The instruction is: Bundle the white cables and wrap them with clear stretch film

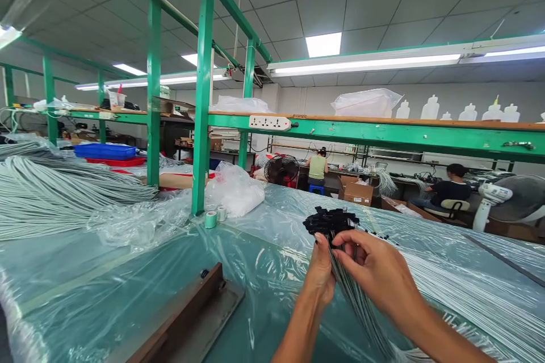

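My left hand [321, 272] is wrapped round a bundle of thin grey cables [360, 306], just below their black connector ends [330, 221]. My right hand [377, 269] grips the same bundle from the right, with its fingers curled at the connectors. The bundle is held up over the bench, connectors pointing away from me. Its tail runs down to the lower right. Both hands are closed on the cables.
The bench is covered with clear plastic sheet [128, 272]. More grey cables lie at the left [51, 193] and right [489, 295]. Green posts [202, 96] carry a shelf [383, 127]. Tape rolls [215, 217], a plastic bag [236, 190] and a metal plate [187, 317] lie nearby. Two people sit at far benches.
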The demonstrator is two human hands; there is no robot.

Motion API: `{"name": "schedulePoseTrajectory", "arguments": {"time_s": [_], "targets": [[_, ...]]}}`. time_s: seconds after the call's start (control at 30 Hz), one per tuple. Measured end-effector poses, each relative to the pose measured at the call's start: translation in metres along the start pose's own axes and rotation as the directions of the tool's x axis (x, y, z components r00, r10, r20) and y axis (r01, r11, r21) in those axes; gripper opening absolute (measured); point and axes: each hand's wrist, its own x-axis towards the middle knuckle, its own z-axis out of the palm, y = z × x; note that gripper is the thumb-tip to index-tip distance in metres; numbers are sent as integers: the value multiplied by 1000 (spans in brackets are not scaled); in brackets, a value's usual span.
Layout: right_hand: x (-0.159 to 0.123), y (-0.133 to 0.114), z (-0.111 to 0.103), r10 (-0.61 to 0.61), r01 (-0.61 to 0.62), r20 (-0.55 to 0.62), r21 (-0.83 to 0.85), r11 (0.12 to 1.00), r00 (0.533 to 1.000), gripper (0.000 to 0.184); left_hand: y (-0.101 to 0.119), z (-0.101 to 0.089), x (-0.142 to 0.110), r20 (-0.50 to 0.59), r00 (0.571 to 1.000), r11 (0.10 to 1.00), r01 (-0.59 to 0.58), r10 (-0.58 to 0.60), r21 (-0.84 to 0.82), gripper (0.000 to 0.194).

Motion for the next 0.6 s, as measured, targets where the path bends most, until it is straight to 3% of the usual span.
{"name": "schedulePoseTrajectory", "arguments": {"time_s": [0.1, 0.17, 0.3, 0.43, 0.6], "targets": [[-2, 1, 0, -14, 15, -15, 57, 998, 1000, 10, 1, -1, 0, 79, 995, 997, -62, 58, 54, 63], [-2, 2, -2, -92, 94, -77, 29, 995, 993, 11, 1, -2, -1, 140, 985, 989, -119, 105, 91, 61], [5, -2, -11, -293, 272, -197, -130, 954, 935, 10, 2, -2, -2, 261, 949, 973, -209, 178, 96, 56], [14, -6, -20, -319, 306, -99, -127, 944, 943, 7, 4, -2, -3, 256, 950, 977, -203, 179, 70, 59], [15, 4, -21, -371, 354, -125, -142, 924, 920, 23, 11, 0, -5, 259, 963, 988, -112, 81, 107, 59]]}}
